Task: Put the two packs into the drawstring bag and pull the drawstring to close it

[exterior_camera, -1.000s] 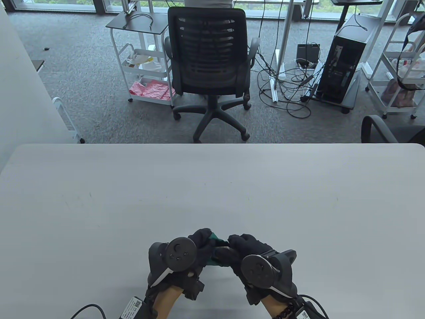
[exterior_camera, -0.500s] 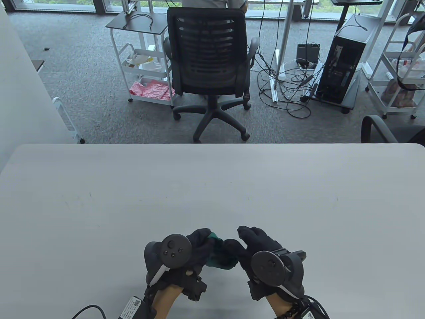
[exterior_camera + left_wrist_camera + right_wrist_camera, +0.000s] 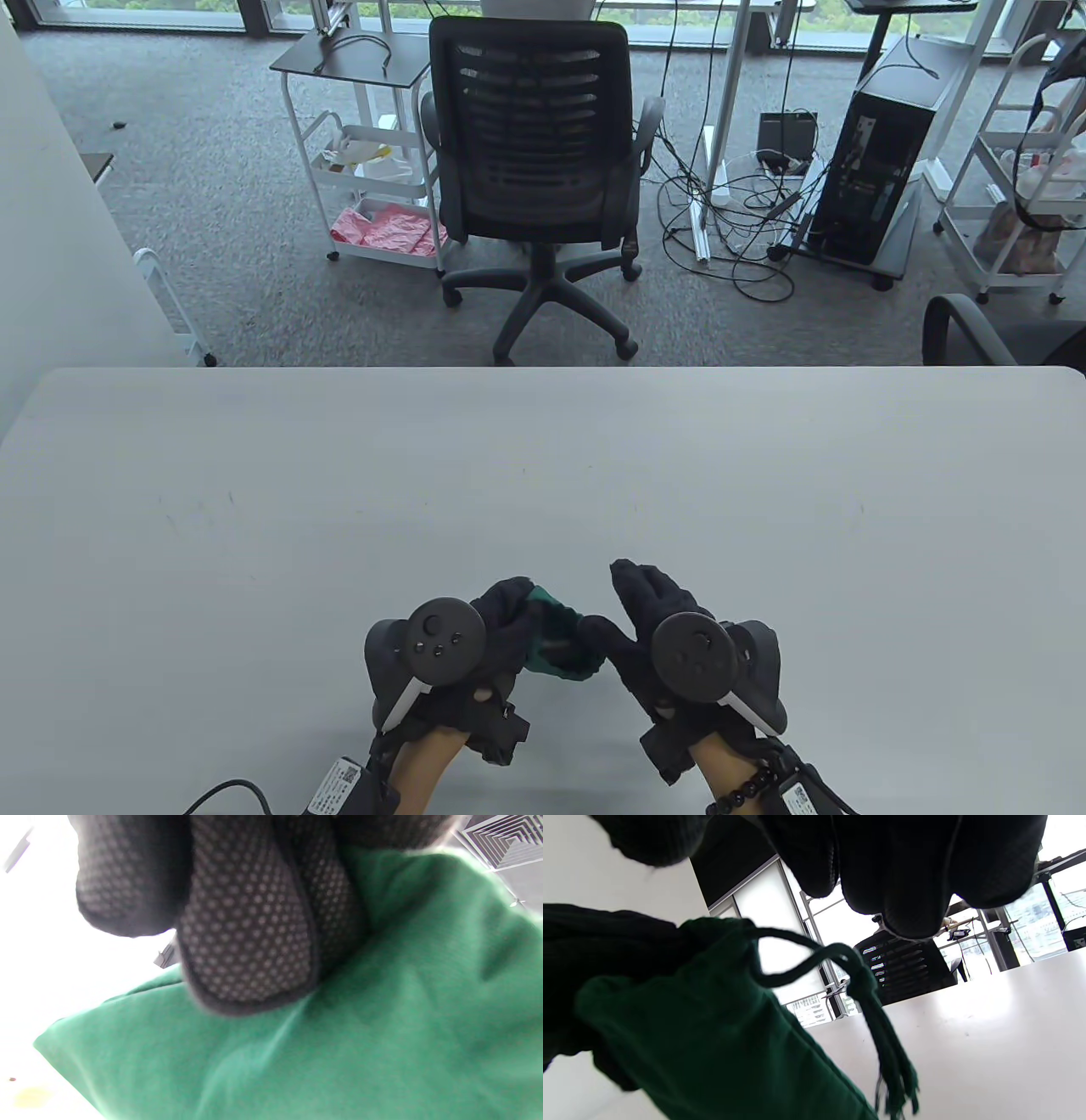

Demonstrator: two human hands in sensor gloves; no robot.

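A small green drawstring bag (image 3: pixel 560 645) sits just above the table near its front edge, between my two hands. My left hand (image 3: pixel 517 607) grips the bag's left side with curled fingers. In the left wrist view the fingers (image 3: pixel 250 942) press into the green cloth (image 3: pixel 339 1027). My right hand (image 3: pixel 624 603) stands beside the bag with its fingers straight and only the thumb against the cloth. Seen from the right wrist, the bag (image 3: pixel 712 1035) shows a drawstring loop (image 3: pixel 806 967) with a knotted tassel (image 3: pixel 891 1069) hanging free below the fingers (image 3: pixel 903 878). No packs are visible.
The grey table (image 3: pixel 543 475) stretches out beyond the hands. A black office chair (image 3: pixel 534 144) stands past its far edge. A cable (image 3: pixel 229 789) trails from my left wrist at the bottom edge.
My right hand's fingers, curled over the bag's top a second ago, have let go, straightened and moved right. The left hand keeps its grip and barely moves.
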